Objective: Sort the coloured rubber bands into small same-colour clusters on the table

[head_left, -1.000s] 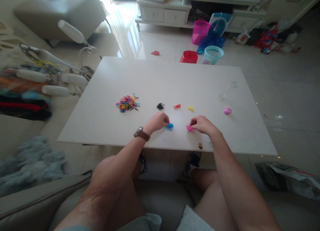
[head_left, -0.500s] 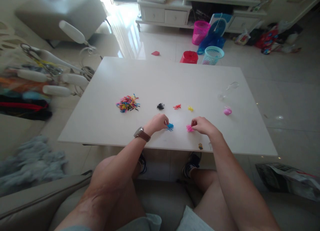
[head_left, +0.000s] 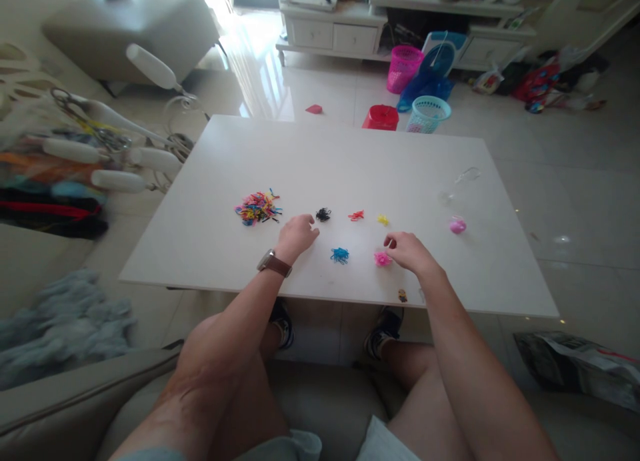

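Small elastic bands lie on a white table (head_left: 300, 148) in separate piles. My left hand (head_left: 299, 237), with a brown-strapped watch on the wrist, is over the table with its fingers apart and nothing visible in them. It lies between the mixed multicoloured bands (head_left: 259, 208) and the black bands (head_left: 323, 214). The blue bands (head_left: 340, 255) are below and to its right. My right hand (head_left: 406, 250) hovers just above the pink bands (head_left: 382, 259), its curled thumb and forefinger slightly apart. Red bands (head_left: 356, 216) and yellow bands (head_left: 383, 220) lie farther back.
A pink round object (head_left: 457, 226) and a clear plastic piece (head_left: 467, 175) lie on the table's right side. A small yellow-and-dark figure (head_left: 403, 295) is near the front edge. Beyond the table stand a red bin (head_left: 381, 117) and a light-blue basket (head_left: 429, 114).
My left hand has left the blue bands and moved left and away from me, fingers opening. My right hand has lifted slightly off the pink bands.
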`<state>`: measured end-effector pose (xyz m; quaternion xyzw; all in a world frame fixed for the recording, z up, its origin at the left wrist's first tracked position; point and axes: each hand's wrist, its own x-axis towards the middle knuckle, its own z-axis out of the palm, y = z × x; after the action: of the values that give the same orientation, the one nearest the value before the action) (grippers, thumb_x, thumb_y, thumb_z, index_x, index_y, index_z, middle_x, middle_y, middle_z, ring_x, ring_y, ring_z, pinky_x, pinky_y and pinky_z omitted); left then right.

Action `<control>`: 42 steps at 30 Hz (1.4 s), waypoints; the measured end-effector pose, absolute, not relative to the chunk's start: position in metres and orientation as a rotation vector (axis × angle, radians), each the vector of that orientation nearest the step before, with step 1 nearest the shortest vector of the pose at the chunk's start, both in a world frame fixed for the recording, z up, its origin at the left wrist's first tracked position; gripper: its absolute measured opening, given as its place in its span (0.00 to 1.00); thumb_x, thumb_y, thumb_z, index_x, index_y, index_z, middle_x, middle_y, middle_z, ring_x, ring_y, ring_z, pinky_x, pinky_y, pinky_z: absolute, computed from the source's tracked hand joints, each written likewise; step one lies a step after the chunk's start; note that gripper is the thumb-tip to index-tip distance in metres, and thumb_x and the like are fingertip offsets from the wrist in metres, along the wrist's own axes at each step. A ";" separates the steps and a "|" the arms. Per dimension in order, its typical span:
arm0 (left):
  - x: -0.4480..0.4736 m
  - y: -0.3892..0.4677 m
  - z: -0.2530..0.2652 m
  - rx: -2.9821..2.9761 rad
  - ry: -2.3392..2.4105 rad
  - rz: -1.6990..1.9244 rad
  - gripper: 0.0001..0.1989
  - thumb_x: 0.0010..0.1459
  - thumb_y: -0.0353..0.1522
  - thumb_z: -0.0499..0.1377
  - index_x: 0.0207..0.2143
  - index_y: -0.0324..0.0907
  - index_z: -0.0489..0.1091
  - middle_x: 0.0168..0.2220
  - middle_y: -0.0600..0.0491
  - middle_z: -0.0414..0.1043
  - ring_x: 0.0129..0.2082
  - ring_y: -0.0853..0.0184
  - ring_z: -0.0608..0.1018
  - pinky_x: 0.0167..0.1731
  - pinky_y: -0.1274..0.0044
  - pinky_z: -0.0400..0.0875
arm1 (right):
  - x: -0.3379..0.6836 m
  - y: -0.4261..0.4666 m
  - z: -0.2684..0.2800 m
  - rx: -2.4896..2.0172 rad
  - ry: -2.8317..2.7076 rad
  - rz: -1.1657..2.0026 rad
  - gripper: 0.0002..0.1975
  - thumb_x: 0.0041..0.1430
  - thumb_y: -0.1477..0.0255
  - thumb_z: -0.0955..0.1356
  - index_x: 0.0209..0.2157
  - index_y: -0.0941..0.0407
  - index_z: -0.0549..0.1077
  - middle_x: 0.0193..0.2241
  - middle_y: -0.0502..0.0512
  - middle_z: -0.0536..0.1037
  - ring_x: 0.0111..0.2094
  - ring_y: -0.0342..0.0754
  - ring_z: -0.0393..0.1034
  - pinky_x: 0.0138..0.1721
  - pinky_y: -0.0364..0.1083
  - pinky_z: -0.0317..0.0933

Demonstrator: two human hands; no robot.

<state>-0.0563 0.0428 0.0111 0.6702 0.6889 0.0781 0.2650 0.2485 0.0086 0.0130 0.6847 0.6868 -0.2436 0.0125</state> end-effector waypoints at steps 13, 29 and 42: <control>-0.098 0.041 -0.002 1.615 2.134 -0.245 0.37 0.60 0.46 0.56 0.66 0.34 0.60 0.69 0.26 0.52 0.70 0.36 0.55 0.59 0.54 0.63 | 0.240 0.007 0.020 2.106 2.128 -0.714 0.08 0.55 0.70 0.68 0.37 0.52 0.78 0.36 0.52 0.83 0.36 0.48 0.74 0.33 0.44 0.56; -0.104 0.050 -0.011 1.611 2.172 -0.264 0.41 0.59 0.48 0.52 0.69 0.36 0.53 0.70 0.33 0.52 0.69 0.42 0.56 0.63 0.53 0.59 | 0.235 0.006 0.021 2.096 2.132 -0.733 0.07 0.56 0.67 0.69 0.36 0.51 0.77 0.36 0.50 0.83 0.36 0.48 0.74 0.33 0.44 0.57; -0.108 0.052 -0.013 1.646 2.109 -0.261 0.39 0.59 0.48 0.52 0.69 0.39 0.55 0.74 0.40 0.44 0.72 0.43 0.50 0.65 0.52 0.56 | 0.235 0.006 0.020 2.074 2.149 -0.759 0.07 0.57 0.66 0.68 0.36 0.51 0.78 0.35 0.50 0.83 0.36 0.48 0.74 0.33 0.44 0.57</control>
<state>-0.1077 0.0525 -0.0131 0.5968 0.7644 -0.0945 0.2248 0.2350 0.0058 0.0196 0.6727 0.6972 -0.2461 0.0302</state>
